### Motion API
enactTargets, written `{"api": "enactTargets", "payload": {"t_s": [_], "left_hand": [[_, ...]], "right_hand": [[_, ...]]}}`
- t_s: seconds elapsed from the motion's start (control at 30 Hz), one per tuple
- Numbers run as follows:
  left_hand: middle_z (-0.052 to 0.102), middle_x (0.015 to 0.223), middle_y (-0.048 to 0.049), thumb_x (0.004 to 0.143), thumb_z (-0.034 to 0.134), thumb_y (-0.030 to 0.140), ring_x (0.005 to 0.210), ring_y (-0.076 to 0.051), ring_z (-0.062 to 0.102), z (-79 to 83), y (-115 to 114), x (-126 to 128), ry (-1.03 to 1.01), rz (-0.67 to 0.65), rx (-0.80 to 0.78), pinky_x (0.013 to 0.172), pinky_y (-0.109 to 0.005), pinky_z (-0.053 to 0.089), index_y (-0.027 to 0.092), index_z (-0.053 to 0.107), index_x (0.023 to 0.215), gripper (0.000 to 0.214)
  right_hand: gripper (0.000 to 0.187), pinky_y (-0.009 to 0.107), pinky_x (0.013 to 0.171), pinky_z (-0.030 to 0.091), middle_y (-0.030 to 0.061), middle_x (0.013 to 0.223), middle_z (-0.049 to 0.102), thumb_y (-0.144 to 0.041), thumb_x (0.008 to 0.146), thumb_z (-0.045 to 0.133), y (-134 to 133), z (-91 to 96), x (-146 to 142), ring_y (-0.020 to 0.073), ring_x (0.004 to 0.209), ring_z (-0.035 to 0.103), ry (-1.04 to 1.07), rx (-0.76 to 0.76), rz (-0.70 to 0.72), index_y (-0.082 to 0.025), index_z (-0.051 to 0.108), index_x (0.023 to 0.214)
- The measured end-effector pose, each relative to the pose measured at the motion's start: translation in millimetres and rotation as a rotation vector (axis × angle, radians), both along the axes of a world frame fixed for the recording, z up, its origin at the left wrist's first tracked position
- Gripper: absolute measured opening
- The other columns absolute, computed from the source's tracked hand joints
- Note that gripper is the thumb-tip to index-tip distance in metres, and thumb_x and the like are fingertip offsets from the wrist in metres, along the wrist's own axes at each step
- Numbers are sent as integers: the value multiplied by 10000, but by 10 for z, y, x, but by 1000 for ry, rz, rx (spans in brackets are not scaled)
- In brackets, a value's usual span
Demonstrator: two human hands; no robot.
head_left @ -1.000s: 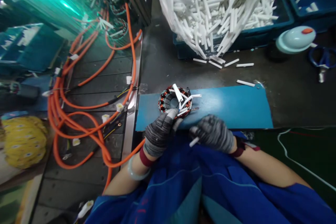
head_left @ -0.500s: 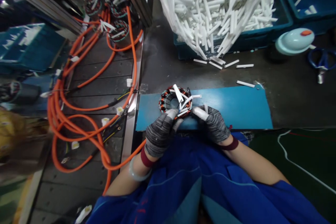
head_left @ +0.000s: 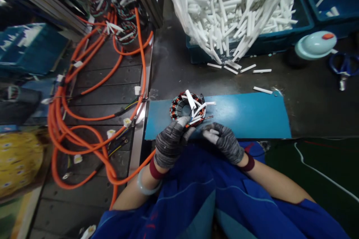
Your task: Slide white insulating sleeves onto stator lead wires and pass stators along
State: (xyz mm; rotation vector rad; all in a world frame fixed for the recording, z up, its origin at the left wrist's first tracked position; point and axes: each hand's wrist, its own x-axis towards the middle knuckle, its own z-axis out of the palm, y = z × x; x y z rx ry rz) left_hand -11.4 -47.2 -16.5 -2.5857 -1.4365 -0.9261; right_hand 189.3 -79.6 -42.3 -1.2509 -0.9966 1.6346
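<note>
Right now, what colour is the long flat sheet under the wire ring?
The sheet is blue; it shows best in the head view.

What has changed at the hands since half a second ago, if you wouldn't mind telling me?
The right hand has drawn back from the wound ring, toward the near edge of the blue mat, uncovering the wire end at the ring's right side; whether it holds anything is hard to tell. The left hand stays at the ring's near edge, and the white tubes on the ring lie as before.
</note>
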Motion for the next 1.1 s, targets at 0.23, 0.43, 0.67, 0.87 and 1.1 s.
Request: {"api": "enactTargets", "payload": {"t_s": [0.23, 0.43, 0.67, 0.87, 1.1], "left_hand": [[799, 1054, -96, 967, 690, 314, 946, -226, 783, 25, 11, -7, 11, -4, -17, 837, -298, 637, 163, 690, 1199, 277], [783, 1094, -79, 993, 637, 368, 951, -206, 773, 80, 133, -84, -15, -87, -219, 842, -271, 628, 194, 697, 1233, 303], [794, 1098, -93, 943, 714, 320, 955, -225, 782, -2, 118, -72, -38, -82, -100, 849, -289, 637, 183, 682, 1253, 340], [798, 1062, -94, 991, 650, 294, 942, -212, 782, -51, 7, 48, -12, 27, 32, 825, -273, 619, 181, 675, 1224, 260], [802, 1000, -98, 1014, 606, 297, 904, -209, 782, -11, 30, 77, 10, 38, 47, 816, -277, 620, 155, 683, 1162, 219]], "right_hand": [[221, 379, 992, 530, 6, 1088, 770, -447, 912, 668, 200, 56, 77, 214, 1063, 688, -67, 100, 5, -287, 762, 1031], [259, 387, 929, 519, 38, 994, 762, -473, 938, 622, 500, -117, 317, 227, 941, 681, -346, 457, -70, -274, 773, 1006], [259, 356, 745, 399, 50, 759, 659, -289, 1009, 513, 604, 463, 498, 216, 787, 555, -1098, 1265, 247, -227, 758, 1066], [102, 342, 636, 333, 19, 688, 570, -179, 957, 594, 146, 410, 282, 187, 706, 474, -1229, 1342, 77, -190, 690, 991], [90, 341, 624, 338, 7, 672, 584, -211, 990, 580, 86, 290, 235, 188, 683, 498, -1164, 1349, -4, -202, 657, 1035]]}}
